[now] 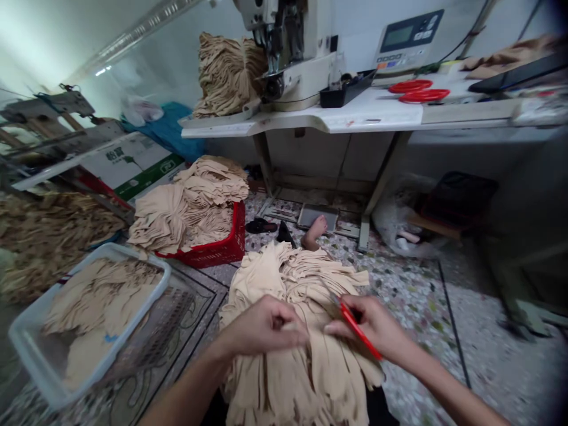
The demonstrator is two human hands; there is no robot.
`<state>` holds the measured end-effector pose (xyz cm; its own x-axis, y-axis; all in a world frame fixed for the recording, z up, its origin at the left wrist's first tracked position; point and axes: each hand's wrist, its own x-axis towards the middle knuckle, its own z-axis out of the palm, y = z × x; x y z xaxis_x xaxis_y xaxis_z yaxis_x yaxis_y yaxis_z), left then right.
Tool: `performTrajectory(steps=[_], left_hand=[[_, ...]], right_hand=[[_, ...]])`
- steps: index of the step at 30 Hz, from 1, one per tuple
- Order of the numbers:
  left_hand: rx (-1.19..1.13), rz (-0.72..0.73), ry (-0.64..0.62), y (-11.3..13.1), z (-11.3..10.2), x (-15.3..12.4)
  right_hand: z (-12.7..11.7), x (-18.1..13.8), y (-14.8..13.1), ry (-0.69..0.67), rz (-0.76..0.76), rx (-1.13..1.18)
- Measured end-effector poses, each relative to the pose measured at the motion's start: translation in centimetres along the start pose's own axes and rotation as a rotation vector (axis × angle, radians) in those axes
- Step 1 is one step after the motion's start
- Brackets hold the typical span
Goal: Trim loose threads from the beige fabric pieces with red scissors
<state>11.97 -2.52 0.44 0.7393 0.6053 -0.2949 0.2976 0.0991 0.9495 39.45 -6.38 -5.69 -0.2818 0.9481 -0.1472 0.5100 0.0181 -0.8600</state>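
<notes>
Beige cloth pieces (288, 378) lie heaped across the seated person's lap (381, 408). Over the heap, the right hand (377, 325) grips red-handled scissors (360, 332), blades angled forward. Near it the left hand (266, 325) has its fingers curled; from where I stand, I cannot tell whether it pinches a piece. Beyond, leftward, a red basket (217, 254) brims with more cloth (195, 207).
</notes>
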Motion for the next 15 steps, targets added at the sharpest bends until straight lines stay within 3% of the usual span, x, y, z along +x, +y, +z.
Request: performTrajectory(steps=[3, 5, 7, 9, 12, 13, 15], left_hand=[[0.028, -0.063, -0.317, -1.2, 0.1, -2.1], [-0.05, -0.153, -0.352, -1.7, -0.3, -3.0], [-0.106, -0.186, -0.169, -1.8, -1.5, -3.1], [-0.018, -0.107, 0.178, -1.8, -3.5, -2.5], [0.291, 0.072, 0.689, -2.5, -6.8, -0.4], [0.377, 0.071, 0.779, -2.9, -7.8, 0.5], [0.506, -0.034, 0.837, -4.1, -9.1, 2.1]], right_hand=[[-0.5, -0.5, 2.5, 0.041, 0.133, 0.15], [-0.7, -0.2, 3.3, 0.063, 0.167, 0.176], [-0.6, 0.4, 3.2, 0.079, 0.159, 0.172], [-0.1, 1.4, 2.5, 0.084, 0.132, 0.167], [1.2, 3.0, 1.1, 0.074, 0.092, 0.196], [1.7, 3.4, 0.6, 0.06, 0.08, 0.202], [2.7, 4.1, -0.5, 0.037, 0.03, 0.143]])
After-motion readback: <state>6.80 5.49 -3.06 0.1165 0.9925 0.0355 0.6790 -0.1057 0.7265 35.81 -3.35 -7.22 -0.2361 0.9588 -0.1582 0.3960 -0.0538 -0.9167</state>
